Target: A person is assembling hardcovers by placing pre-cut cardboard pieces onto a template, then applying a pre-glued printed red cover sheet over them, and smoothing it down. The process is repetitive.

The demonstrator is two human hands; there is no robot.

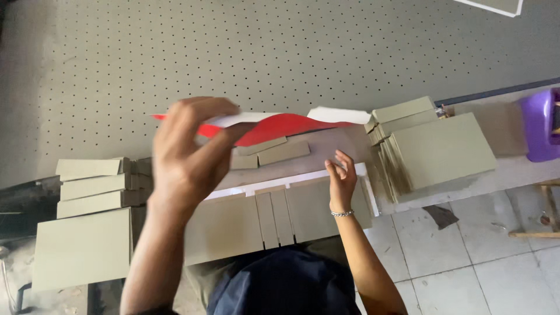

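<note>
While two hands work, one red sheet lifts.

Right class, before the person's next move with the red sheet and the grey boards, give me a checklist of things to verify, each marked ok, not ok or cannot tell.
1. Left hand grips the red sheet at its edge: ok.
2. Red sheet lifted off the boards: ok, it arches above them.
3. Right hand presses on the wide grey board: ok.
4. Narrow strips lie side by side between the wide boards: ok.
5. Adhesive on the white sheet under the boards: cannot tell.
6. Spare board stacks in reach at the right: ok.
</note>
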